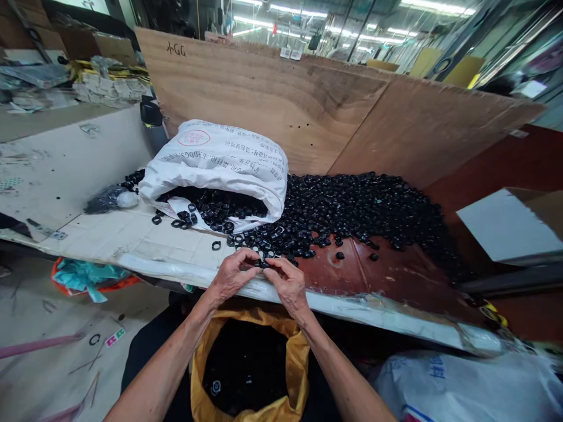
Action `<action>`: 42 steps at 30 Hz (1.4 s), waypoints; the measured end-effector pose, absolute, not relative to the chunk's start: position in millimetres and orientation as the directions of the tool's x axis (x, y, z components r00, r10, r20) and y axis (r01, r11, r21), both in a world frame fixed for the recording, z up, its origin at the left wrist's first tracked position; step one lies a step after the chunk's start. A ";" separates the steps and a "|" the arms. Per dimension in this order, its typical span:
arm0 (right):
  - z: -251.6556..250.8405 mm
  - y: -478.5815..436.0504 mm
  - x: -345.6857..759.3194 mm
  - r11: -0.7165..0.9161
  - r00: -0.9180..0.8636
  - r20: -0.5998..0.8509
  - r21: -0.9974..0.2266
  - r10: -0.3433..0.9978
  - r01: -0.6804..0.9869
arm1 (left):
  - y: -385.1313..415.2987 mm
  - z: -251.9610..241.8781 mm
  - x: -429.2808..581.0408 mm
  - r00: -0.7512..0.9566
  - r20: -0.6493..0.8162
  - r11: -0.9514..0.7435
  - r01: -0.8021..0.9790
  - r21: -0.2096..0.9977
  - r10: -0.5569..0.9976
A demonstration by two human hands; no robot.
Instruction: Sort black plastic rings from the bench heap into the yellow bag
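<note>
My left hand [231, 275] and my right hand [287, 282] meet at the near edge of the table [387, 275], fingers pinched together on small black plastic rings [263, 264]. A big heap of the same black rings [352, 211] spreads over the table behind them. More rings spill from the mouth of a white printed sack [220, 161] lying on its side. Below my hands, between my forearms, stands an open yellow bag [255, 375] with dark rings inside.
Plywood boards [272, 94] wall off the back of the table. A small dark plastic bag [108, 199] lies at the left, a cardboard box [514, 223] at the right, another white sack [466, 387] at the lower right. Scraps and an orange bag [88, 275] lie on the floor.
</note>
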State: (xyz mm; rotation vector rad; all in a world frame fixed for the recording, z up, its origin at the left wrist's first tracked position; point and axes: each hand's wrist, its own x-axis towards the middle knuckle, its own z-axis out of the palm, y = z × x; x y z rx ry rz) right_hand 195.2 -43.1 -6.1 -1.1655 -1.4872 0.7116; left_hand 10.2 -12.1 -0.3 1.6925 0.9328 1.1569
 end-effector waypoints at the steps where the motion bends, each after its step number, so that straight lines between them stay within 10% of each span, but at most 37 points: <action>1: -4.2 -43.2 195.0 0.357 0.041 0.384 -0.888 0.922 0.290 | -11.6 0.3 9.7 0.298 0.343 -0.390 0.116 0.913 0.891; 17: -7.2 -39.7 184.3 0.447 -0.047 0.508 -0.706 0.860 0.550 | -11.9 -2.7 8.2 0.315 0.490 -0.546 0.120 0.829 0.813; 42: 3.2 -49.3 186.3 0.504 -0.086 0.511 -0.780 0.855 0.372 | -12.0 2.6 5.5 0.312 0.374 -0.429 0.129 0.894 0.873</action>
